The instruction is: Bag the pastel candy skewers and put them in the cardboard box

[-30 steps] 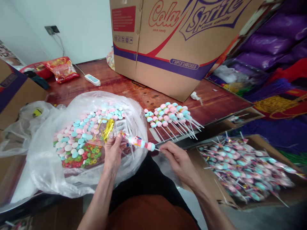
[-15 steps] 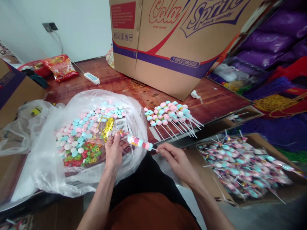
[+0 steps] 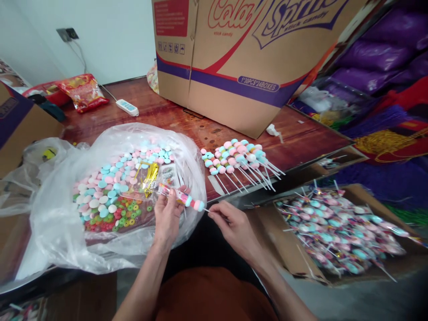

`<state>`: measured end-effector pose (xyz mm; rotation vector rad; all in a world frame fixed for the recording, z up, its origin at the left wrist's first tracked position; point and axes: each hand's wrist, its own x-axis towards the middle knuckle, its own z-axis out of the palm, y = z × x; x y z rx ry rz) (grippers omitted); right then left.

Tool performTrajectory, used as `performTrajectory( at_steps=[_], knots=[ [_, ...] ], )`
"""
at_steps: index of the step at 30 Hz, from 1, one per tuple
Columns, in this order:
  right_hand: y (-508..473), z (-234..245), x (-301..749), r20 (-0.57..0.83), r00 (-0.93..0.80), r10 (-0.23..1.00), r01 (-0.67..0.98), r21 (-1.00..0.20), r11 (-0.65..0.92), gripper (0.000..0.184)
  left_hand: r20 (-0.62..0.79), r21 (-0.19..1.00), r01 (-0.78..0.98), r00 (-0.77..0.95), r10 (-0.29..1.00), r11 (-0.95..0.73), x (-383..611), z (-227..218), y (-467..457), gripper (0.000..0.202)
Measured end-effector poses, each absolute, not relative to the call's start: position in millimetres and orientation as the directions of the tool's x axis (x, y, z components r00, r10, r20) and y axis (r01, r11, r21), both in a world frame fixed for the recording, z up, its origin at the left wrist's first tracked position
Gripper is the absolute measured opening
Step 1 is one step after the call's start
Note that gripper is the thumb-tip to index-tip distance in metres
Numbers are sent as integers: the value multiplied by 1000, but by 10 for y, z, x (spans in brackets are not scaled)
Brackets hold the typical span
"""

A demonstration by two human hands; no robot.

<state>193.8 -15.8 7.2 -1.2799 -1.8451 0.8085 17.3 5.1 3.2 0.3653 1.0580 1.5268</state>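
My left hand [image 3: 169,214] is closed round the candy end of a marshmallow skewer [image 3: 191,203] that sits partly inside a clear wrapper. My right hand [image 3: 230,223] pinches the white stick of the same skewer. Both hands hover over the near edge of a big clear plastic bag [image 3: 60,223] holding pink, blue and white marshmallow discs [image 3: 107,185] and coloured ring candies [image 3: 123,216]. A small packet of gold twist ties [image 3: 151,174] lies on the candies just beyond my left hand.
Several bare skewers [image 3: 239,161] lie in a row on the wooden table [image 3: 301,138]. A box of wrapped skewers [image 3: 337,227] stands low at the right. A large Cola/Sprite carton [image 3: 240,53] fills the back. Remote [image 3: 127,107] and red snack bag [image 3: 83,90] lie far left.
Both hands and the skewer have drifted a little left and toward me. The skewer has slid further into my left hand's grip.
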Motion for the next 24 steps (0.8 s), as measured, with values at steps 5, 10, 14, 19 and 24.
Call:
performTrajectory(
  at_steps=[5, 10, 14, 19, 24],
  knots=[
    [-209, 44, 1860, 350, -298, 888, 635, -622, 458, 26, -369, 749, -648, -234, 900, 138, 228, 36, 18, 39],
    [-210, 40, 1858, 279, -380, 882, 550, -699, 458, 25, -374, 732, -661, -189, 908, 164, 201, 67, 37, 36],
    [-188, 108, 1859, 143, -316, 938, 373, -891, 261, 24, -368, 713, -684, -175, 913, 156, 152, 68, 67, 35],
    [-163, 130, 1841, -55, -283, 958, 235, -972, 14, 22, -408, 692, -697, -161, 899, 189, 156, 33, 77, 38],
    [-193, 54, 1786, 69, -306, 949, 283, -946, 160, 22, -377, 708, -689, -184, 908, 154, 192, 8, 66, 34]
  ],
)
